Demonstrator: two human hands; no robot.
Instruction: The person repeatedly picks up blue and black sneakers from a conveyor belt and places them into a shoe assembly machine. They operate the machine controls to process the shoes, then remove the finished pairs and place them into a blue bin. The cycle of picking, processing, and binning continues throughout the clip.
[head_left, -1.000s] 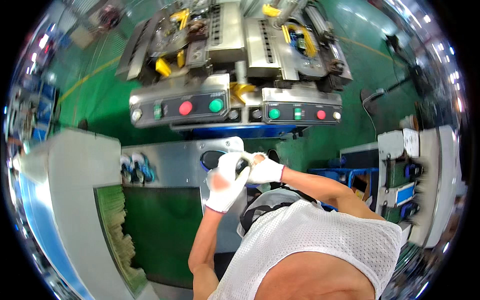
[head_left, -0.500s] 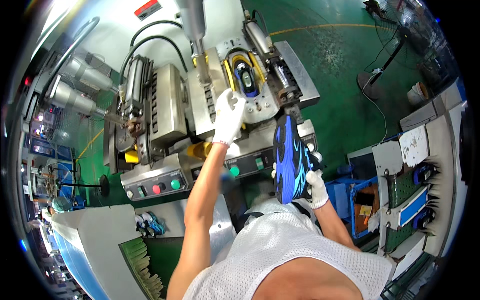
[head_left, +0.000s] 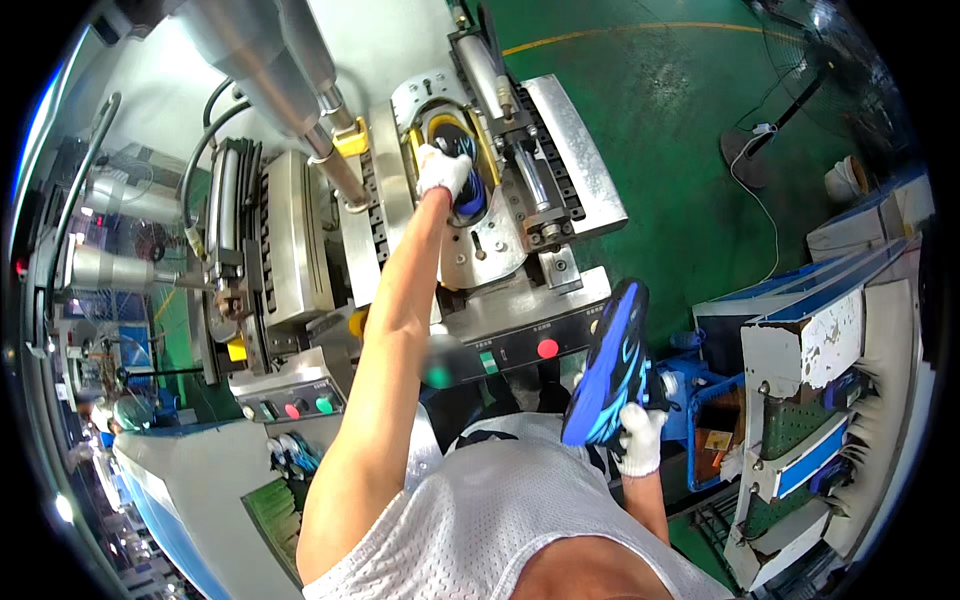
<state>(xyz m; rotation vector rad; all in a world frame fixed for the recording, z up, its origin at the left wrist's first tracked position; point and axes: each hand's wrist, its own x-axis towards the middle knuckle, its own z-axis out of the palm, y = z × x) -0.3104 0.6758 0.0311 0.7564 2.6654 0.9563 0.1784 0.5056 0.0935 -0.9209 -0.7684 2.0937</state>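
My left hand [head_left: 443,172], in a white knit glove, reaches to the machine. Its fingers close on the upper of a dark shoe with blue parts [head_left: 470,198], which sits in the yellow-edged cradle; the glove hides part of that shoe. To the right, near my body, my right hand [head_left: 638,440], also gloved, grips a second black sports shoe [head_left: 610,375] with light-blue lines. This one is held tilted, its blue sole toward the left and its toe pointing away.
Metal cylinders [head_left: 300,110] rise left of the cradle. A control panel with a red button [head_left: 547,348] runs along the machine's front. At right stand a rack [head_left: 800,430] with brushes, a blue crate [head_left: 692,440] and a floor fan [head_left: 745,160]. More shoes [head_left: 292,456] lie at lower left.
My left hand has moved forward from the cradle's near edge onto the shoe inside it. The shoe in my right hand has come lower and to the right. The whole view has shifted.
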